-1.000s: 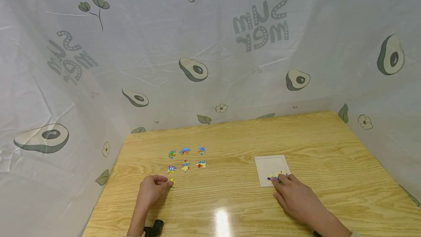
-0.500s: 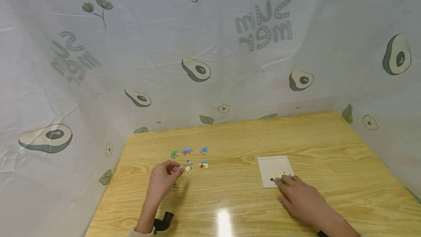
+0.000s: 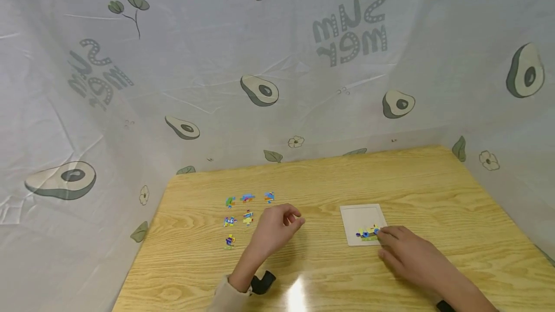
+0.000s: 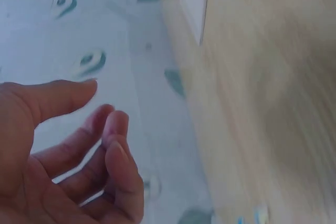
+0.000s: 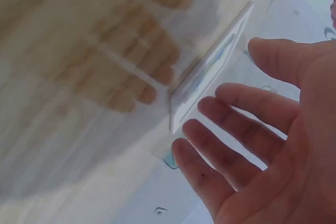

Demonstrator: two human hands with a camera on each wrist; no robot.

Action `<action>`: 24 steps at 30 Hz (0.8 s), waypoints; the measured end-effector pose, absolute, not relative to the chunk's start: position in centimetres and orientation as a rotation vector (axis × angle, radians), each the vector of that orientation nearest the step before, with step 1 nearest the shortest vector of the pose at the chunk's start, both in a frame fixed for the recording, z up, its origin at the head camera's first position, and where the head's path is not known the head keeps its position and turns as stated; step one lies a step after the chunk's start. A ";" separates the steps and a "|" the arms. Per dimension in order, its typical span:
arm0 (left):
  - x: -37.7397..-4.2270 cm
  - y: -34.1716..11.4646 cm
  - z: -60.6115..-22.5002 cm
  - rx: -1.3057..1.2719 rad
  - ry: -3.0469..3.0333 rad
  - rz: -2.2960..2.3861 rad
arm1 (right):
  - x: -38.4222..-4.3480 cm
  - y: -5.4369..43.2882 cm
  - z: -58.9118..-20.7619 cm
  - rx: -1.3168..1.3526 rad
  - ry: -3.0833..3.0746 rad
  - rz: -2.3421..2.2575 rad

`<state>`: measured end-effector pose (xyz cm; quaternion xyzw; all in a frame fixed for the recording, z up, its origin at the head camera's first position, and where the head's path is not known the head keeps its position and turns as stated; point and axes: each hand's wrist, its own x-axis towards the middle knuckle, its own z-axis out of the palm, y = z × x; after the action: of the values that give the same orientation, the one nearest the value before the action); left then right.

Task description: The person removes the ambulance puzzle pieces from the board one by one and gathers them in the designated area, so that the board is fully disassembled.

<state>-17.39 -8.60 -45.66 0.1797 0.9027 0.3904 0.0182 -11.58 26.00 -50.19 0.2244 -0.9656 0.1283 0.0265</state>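
My left hand [image 3: 275, 230] hovers over the middle of the table with its fingers loosely curved. In the left wrist view, thumb and fingers [image 4: 118, 166] stand apart with nothing visible between them. My right hand [image 3: 409, 252] lies at the right side of a white puzzle tray [image 3: 357, 213], fingertips at its lower right edge. Its fingers [image 5: 226, 153] look nearly straight in the right wrist view and hold nothing. A strip of joined jigsaw pieces [image 3: 366, 234] lies along the tray's near edge. Loose jigsaw pieces [image 3: 247, 218] lie left of my left hand.
More loose pieces lie in rows at the left, including a green one [image 3: 230, 201] and a yellow-purple one [image 3: 230, 240]. A patterned cloth [image 3: 208, 85] hangs behind and beside the wooden table [image 3: 312, 182]. Black wrist gear [image 3: 262, 283] sits on the left wrist.
My left hand has left the loose pieces and moved right, and now covers the spot where one piece lay. The right hand has drawn slightly right, uncovering more of the joined strip.
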 end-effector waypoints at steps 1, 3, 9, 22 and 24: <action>-17.4 -7.8 -45.8 0.580 2.777 1.215 | -11.6 26.1 -50.3 0.704 -2.990 0.388; -17.5 -6.2 -46.0 0.626 2.731 1.212 | -11.5 26.2 -50.5 0.715 -2.996 0.382; -18.4 -2.1 -47.1 0.731 2.672 1.122 | -11.5 26.1 -50.9 0.694 -3.039 0.418; -19.3 4.5 -51.3 0.774 2.748 0.751 | -11.7 26.5 -51.0 0.714 -3.036 0.435; -19.4 5.0 -51.4 0.756 2.790 0.666 | -11.7 26.5 -51.0 0.717 -3.035 0.431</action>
<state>-19.36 4.98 -51.40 0.2539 0.9370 0.2235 0.0873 -11.73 26.49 -50.95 0.2279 -0.9640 0.1368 -0.0031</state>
